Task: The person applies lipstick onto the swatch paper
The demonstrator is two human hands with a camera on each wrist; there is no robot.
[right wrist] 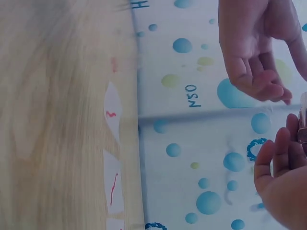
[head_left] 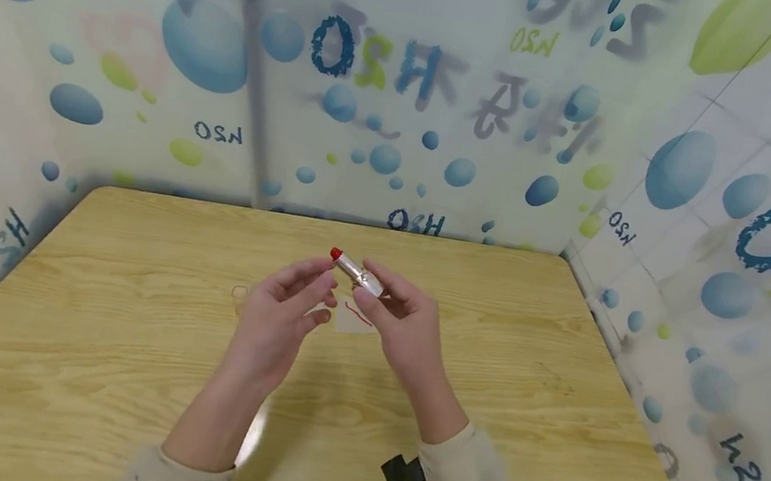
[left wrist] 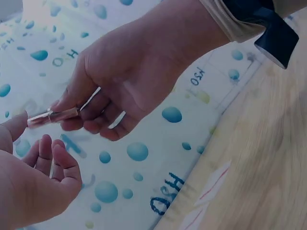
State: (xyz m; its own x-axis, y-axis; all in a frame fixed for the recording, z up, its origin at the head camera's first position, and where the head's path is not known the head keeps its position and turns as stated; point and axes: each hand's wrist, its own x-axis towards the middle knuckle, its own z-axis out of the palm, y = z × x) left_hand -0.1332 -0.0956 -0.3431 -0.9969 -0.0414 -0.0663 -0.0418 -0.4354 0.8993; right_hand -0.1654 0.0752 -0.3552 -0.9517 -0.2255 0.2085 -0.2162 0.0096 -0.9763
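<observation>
A lipstick (head_left: 355,271) with a silver tube is raised above the table, its red tip turned toward my left hand. My right hand (head_left: 407,318) pinches the lower part of the tube between thumb and fingers; the left wrist view shows this grip on the lipstick (left wrist: 53,116) too. Close to the red end is my left hand (head_left: 282,316), its fingers loosely bent. Whether they touch the lipstick I cannot tell. Under the hands, a white paper slip (head_left: 354,318) bears a red stroke. Only part of the lipstick (right wrist: 303,117) enters the right wrist view.
Several paper slips (right wrist: 113,182) with red marks lie in a row on the wooden table (head_left: 529,376). A patterned wall sheet (head_left: 367,164) rises directly behind the table's far edge, and another sheet (head_left: 722,321) runs along the right. Black straps (head_left: 403,473) sit at the sleeves.
</observation>
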